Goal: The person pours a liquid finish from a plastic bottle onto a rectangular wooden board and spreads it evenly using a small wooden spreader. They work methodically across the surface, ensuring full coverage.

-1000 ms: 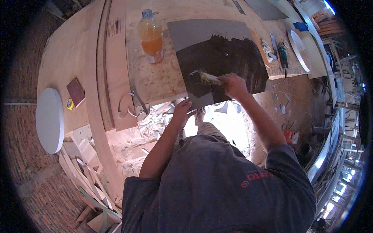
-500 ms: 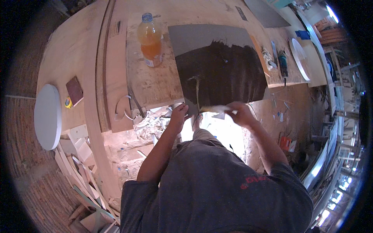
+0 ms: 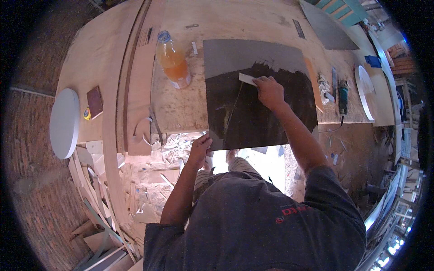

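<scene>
A grey rectangular sheet (image 3: 226, 56) lies on the bench and sticks out past its near edge. A dark, wet-looking coating (image 3: 271, 122) covers most of it, up to a ragged far border. My right hand (image 3: 271, 92) grips a pale flat spreader (image 3: 247, 79), its edge down near that border. A thin yellowish streak runs from below the spreader toward the sheet's near edge. At the near left corner, my left hand (image 3: 199, 150) pinches the sheet between thumb and fingers. Left of the sheet stands a clear bottle (image 3: 174, 67), partly filled with orange liquid.
White round discs lie at the left (image 3: 64, 124) and right (image 3: 364, 94). Near the left one are a brown block (image 3: 94, 102) and a yellow tape measure (image 3: 87, 113). A dark green power tool (image 3: 343, 98) rests at the right. Wood offcuts (image 3: 97, 189) are piled below left.
My right hand has carried the spreader from the sheet's near edge up and away to its far part. My left hand stays at the near left corner. The view has shifted slightly.
</scene>
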A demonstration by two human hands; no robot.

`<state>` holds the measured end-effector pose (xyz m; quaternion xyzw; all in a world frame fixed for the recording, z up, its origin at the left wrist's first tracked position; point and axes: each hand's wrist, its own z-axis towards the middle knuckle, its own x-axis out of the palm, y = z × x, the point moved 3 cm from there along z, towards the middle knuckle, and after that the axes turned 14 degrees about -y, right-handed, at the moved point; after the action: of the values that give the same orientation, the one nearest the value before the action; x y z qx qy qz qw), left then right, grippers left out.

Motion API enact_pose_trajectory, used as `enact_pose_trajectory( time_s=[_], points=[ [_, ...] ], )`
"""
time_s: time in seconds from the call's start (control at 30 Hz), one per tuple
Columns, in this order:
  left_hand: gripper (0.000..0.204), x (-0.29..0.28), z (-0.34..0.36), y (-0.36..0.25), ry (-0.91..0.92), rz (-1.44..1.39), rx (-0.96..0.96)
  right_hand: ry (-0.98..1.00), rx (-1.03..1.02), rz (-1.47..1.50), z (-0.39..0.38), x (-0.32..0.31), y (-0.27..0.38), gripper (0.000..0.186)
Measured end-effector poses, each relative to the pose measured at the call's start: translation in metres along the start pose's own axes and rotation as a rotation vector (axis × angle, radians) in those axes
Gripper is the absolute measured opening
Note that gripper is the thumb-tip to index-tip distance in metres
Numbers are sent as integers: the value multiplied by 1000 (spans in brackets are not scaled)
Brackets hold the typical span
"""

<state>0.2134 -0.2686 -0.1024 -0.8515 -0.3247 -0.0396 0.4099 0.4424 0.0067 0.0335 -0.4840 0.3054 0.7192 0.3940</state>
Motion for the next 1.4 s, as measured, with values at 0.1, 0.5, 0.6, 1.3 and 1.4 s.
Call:
enact_pose_trajectory(
  time_s=[0.1,0.5,0.6,1.3,1.4],
  points=[
    [38,-7,0,5,-85,18,-21,84,25,-35,17,-3,7,25],
    [41,-3,-3,6,-5,66,18,138,253,25,48,17,59,22],
    [43,-3,-7,-1,-1,76,-7,139,160,98,48,16,108,21],
    [34,-1,-3,1,24,45,7,181,-289,101,35,-13,105,25],
    [33,1,-5,0,12,15,-26,224,-202,60,61,2,94,25]
  ],
)
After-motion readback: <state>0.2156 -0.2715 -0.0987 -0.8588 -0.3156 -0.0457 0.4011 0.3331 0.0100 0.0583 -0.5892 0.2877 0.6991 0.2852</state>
